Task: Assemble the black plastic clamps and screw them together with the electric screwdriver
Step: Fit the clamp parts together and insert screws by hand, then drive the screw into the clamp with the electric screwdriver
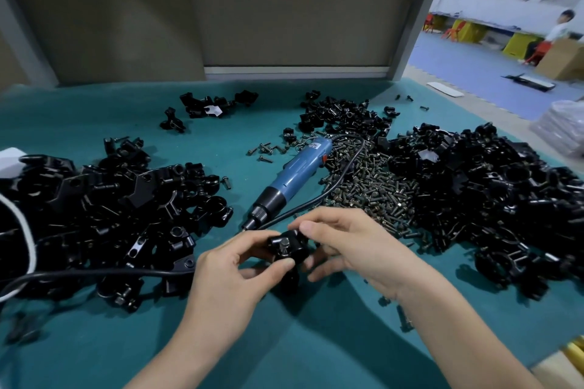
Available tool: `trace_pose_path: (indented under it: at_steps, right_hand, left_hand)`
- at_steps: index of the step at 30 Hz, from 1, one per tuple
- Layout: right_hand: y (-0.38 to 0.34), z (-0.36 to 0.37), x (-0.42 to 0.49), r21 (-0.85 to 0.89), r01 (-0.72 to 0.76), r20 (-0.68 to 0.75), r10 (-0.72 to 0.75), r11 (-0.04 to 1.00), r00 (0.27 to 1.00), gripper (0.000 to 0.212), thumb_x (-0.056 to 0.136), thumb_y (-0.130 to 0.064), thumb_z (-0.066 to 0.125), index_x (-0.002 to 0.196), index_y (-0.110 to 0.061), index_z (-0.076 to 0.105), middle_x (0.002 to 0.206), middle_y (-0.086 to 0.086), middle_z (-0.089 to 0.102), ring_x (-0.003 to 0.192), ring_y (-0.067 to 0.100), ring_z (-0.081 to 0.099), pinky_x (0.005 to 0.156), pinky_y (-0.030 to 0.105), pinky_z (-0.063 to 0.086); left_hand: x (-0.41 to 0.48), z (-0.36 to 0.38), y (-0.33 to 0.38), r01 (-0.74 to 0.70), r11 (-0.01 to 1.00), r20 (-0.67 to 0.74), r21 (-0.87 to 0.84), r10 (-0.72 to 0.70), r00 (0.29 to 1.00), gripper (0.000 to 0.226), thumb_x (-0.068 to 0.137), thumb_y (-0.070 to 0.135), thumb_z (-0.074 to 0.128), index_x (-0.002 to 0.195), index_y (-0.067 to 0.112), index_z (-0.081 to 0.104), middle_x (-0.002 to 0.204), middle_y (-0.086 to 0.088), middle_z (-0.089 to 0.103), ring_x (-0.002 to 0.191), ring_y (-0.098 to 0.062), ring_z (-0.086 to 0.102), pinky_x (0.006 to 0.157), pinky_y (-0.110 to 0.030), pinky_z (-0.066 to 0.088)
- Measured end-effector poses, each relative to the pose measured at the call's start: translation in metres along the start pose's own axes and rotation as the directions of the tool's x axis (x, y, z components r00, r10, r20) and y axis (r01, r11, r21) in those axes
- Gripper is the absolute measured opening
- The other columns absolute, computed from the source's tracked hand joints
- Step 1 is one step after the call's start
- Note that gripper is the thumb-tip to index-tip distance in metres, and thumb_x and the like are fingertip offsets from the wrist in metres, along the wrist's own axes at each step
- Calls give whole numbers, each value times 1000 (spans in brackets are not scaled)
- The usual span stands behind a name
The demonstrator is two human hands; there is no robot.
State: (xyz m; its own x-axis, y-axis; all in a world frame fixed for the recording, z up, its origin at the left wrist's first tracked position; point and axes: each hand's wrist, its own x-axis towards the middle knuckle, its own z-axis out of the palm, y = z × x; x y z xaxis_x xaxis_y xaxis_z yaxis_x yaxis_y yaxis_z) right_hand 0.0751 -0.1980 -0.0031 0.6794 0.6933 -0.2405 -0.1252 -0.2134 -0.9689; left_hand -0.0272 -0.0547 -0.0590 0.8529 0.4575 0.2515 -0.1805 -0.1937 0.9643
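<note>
A black plastic clamp [289, 246] with a screw head showing on its face is held just above the teal table, low in the middle. My left hand [234, 265] grips it from the left with thumb and fingers. My right hand [350, 246] pinches its right side, fingertips on top. The blue electric screwdriver [295, 177] lies on the table just beyond my hands, tip pointing toward them, untouched. A heap of dark screws [369, 186] spreads to its right.
Big piles of black clamp parts lie at the left [104, 215] and right [493, 196], smaller ones at the back [344, 117]. A black cable [94, 273] crosses the left pile. The teal table [284, 344] ends at a grey partition [284, 19]. A person sits far right.
</note>
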Motion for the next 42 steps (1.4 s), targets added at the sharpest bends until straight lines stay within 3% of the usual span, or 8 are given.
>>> trace_pose_path:
  at_steps: [5, 14, 21, 25, 30, 35, 38, 42]
  right_hand:
    - [4, 6, 1, 224, -97, 24, 94, 970, 995, 27, 85, -19, 64, 99, 3, 63, 88, 17, 49, 60, 16, 51, 54, 22, 50]
    - [-5, 26, -10, 543, -116, 210, 0, 832, 978, 17, 71, -22, 74, 82, -11, 75, 76, 3, 65, 60, 9, 57, 56, 17, 48]
    - [-6, 46, -1, 580, -150, 185, 50, 800, 981, 28, 71, -22, 69, 95, -11, 60, 75, 6, 57, 60, 13, 53, 60, 20, 46]
    - [-17, 37, 8, 348, -152, 179, 94, 925, 979, 45, 71, -42, 69, 100, -9, 57, 66, 5, 50, 60, 14, 49, 63, 23, 51]
    - [-38, -4, 55, -152, -25, -336, -28, 988, 941, 54, 80, -53, 65, 103, -5, 57, 88, 11, 66, 60, 17, 66, 67, 31, 60]
    - [-27, -8, 118, -541, -303, -518, -27, 785, 855, 86, 77, -55, 72, 133, -9, 25, 126, 17, 53, 76, 27, 69, 58, 33, 57]
    - [-13, 16, 140, -504, -318, -631, -91, 803, 770, 95, 74, -48, 76, 138, -5, 20, 124, 18, 56, 101, 37, 63, 81, 38, 52]
    - [-12, 27, 148, -224, -280, -710, 40, 934, 703, 75, 69, -45, 76, 122, -5, 42, 113, 14, 60, 97, 32, 61, 72, 35, 46]
  left_hand:
    - [-1, 1, 0, -68, 995, 0, 72, 69, 998, 38, 67, 15, 85, 91, 43, 72, 87, 12, 73, 75, -5, 70, 65, -16, 55]
    - [-6, -1, 19, -279, 957, -16, 80, 282, 959, 41, 75, 64, 64, 113, 48, 59, 106, 6, 62, 101, -19, 60, 89, -23, 45]
    - [-6, 0, 20, -200, 971, -61, -134, 194, 979, 21, 82, 54, 60, 97, 39, 59, 78, 14, 63, 62, 0, 57, 57, -9, 43]
    - [0, -1, 12, -141, 985, -108, -101, 130, 986, 17, 80, 52, 56, 88, 37, 57, 65, 16, 57, 50, -1, 48, 50, -20, 40]
    - [1, -3, 9, -95, 989, -75, -113, 87, 993, 22, 76, 57, 58, 85, 37, 57, 66, 2, 62, 46, -5, 42, 49, -29, 35]
    - [1, -5, 15, -79, 987, -84, -139, 67, 994, 15, 76, 52, 58, 89, 47, 52, 80, -7, 68, 46, -7, 43, 50, -29, 37]
    - [1, -6, 15, -86, 989, -105, -122, 73, 992, 17, 75, 52, 58, 89, 47, 50, 80, -12, 64, 47, -11, 43, 52, -31, 38]
    - [1, -8, 14, -84, 992, -120, -89, 73, 990, 18, 74, 52, 60, 86, 44, 50, 76, -13, 61, 49, -15, 41, 52, -36, 38]
